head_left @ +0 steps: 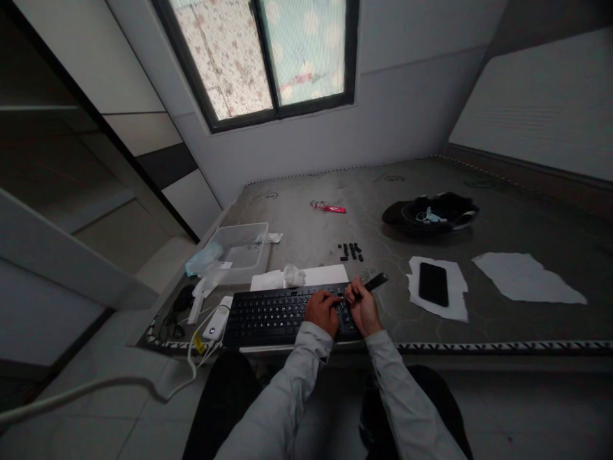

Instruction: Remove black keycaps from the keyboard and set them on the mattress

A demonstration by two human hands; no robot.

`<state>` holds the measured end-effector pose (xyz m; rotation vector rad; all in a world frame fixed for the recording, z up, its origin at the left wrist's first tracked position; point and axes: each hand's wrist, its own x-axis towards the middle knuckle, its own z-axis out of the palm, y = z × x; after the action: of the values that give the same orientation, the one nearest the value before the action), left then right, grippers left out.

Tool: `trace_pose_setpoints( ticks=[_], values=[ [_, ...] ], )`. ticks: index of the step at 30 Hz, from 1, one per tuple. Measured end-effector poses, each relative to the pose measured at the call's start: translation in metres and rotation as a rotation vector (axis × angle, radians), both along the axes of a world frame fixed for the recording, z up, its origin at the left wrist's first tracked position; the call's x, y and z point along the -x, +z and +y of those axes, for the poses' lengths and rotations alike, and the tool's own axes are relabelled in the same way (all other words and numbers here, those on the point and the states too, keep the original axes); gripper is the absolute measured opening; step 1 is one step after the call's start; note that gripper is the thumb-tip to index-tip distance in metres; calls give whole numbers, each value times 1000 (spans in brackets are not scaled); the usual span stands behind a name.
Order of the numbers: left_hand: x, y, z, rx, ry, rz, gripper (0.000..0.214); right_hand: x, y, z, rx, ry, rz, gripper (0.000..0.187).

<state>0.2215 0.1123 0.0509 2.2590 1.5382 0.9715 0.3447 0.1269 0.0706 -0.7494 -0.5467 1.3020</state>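
A black keyboard (272,314) lies at the near edge of the grey table (502,319). My left hand (322,310) rests on its right part, fingers curled and pressing on the keys. My right hand (364,306) is closed round a thin black tool (376,282) whose far end sticks out to the upper right; the near end points at the keys beside my left fingers. Several loose black keycaps (351,252) lie in a small group on the table just beyond the keyboard.
A clear plastic box (239,250), white paper with a crumpled tissue (294,275), a black phone (433,283) on paper, another white sheet (524,276), a black bowl-like object (431,215), a red packet (330,207), and a white device (216,322) with cable at left.
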Motion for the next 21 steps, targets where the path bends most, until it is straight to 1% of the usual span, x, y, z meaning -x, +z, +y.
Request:
trace_pose_setpoints(
  ticks=[7, 12, 17, 21],
  values=[
    [0, 2, -1, 13, -1, -6, 41, 1, 1, -1, 5, 4, -8, 49],
    [0, 0, -1, 10, -2, -5, 41, 0, 2, -1, -3, 5, -4, 50],
    [0, -2, -1, -2, 1, -8, 42, 0, 3, -2, 7, 46, -28, 49],
    [0, -3, 0, 2, 2, 4, 43, 1, 3, -1, 16, 38, -34, 50]
  ],
)
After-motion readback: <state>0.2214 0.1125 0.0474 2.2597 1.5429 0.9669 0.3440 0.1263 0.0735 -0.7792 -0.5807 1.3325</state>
